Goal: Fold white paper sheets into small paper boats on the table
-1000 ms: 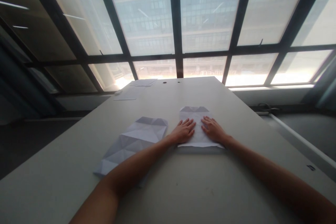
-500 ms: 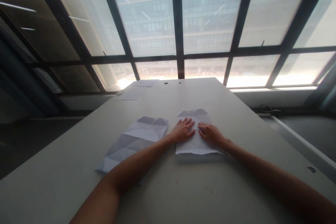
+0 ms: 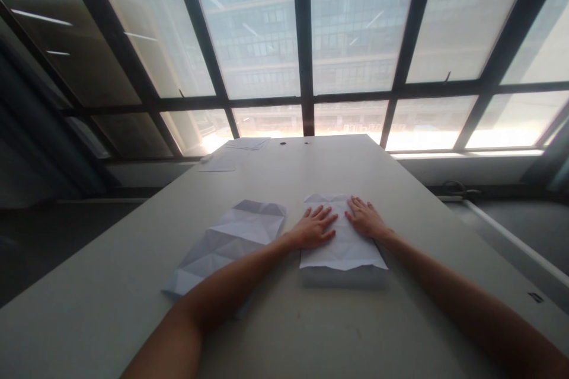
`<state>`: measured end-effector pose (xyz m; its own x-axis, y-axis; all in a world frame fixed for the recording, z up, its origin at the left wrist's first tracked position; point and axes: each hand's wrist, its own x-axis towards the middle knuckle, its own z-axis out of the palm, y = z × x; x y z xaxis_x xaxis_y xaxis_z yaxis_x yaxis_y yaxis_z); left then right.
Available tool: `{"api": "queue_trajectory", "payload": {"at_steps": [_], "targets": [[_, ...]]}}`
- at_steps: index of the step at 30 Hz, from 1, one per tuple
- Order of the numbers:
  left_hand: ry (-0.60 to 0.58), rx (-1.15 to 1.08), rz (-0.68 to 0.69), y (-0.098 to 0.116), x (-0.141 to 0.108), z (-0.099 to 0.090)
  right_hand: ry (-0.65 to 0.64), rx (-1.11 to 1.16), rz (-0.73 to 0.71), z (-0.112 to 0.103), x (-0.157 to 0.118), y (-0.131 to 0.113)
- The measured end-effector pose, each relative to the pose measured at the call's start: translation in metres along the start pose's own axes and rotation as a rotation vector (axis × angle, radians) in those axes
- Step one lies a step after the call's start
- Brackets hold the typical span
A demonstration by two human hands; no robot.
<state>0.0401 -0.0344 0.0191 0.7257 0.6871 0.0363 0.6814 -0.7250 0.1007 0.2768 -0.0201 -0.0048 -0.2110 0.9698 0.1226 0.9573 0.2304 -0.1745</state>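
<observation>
A creased white sheet of paper [image 3: 342, 249] lies on the white table in front of me, its near edge lifted a little off the surface. My left hand [image 3: 313, 228] rests flat on its left part with the fingers spread. On the upper right part of the same sheet lies my right hand [image 3: 365, 217], palm down and fingers extended. Neither hand grips anything. Another white paper [image 3: 222, 246], covered in fold lines, sits to the left, partly hidden by my left forearm.
More flat sheets [image 3: 220, 161] lie at the far left of the white table [image 3: 338, 172]. Two small dark holes are near its far edge. Large framed windows stand beyond, and a small dark mark [image 3: 536, 297] shows at the right edge.
My right hand has moved up and slightly right on the sheet, away from my left hand. My left hand has shifted slightly right. The sheet's far end looks flatter.
</observation>
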Motion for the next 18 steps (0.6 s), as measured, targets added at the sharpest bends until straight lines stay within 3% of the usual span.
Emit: {"api": "queue_trajectory", "payload": {"at_steps": [5,9,13,18], "targets": [[0.033,-0.02,-0.023,0.0,0.0,0.003,0.115,-0.001,0.05,0.004,0.0,0.005],[0.065,-0.026,-0.062,-0.002,0.001,0.007,0.232,0.065,-0.128,0.004,-0.009,-0.008],[0.078,-0.04,-0.07,-0.004,0.003,0.009,0.103,0.175,-0.329,0.005,-0.018,-0.024],[0.088,-0.06,-0.086,-0.005,0.005,0.01,0.024,0.148,-0.222,0.004,-0.018,-0.028]]}}
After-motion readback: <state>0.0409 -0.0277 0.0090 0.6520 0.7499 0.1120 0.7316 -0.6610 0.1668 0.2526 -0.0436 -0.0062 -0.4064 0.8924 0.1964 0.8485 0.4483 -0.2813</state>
